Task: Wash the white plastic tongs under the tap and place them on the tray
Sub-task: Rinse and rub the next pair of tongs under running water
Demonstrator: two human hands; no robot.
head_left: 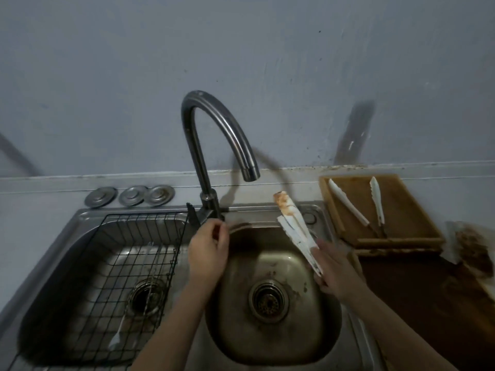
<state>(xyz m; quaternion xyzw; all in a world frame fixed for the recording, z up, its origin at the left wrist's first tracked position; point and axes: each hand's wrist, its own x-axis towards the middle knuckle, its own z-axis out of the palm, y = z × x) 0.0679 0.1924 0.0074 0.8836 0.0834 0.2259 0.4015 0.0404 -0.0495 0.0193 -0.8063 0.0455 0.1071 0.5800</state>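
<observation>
My right hand (334, 269) grips a pair of white plastic tongs (294, 228) by the handle end, over the right basin of the steel sink (270, 344). Their tips point up and away and carry an orange-brown stain. The curved metal tap (214, 121) arches above the basin; no water shows at its spout. My left hand (207, 250) is at the tap's base, fingers closed around the black lever (193, 214). A brown wooden tray (401, 202) sits on the counter to the right, with two white tongs (348, 203) lying in it.
The left basin holds a black wire rack (112, 263) with a utensil under it. Three round metal lids (131, 195) lie behind the sink. A stained wrapper (471, 247) and a dark board (417, 298) sit at the right, near the tray.
</observation>
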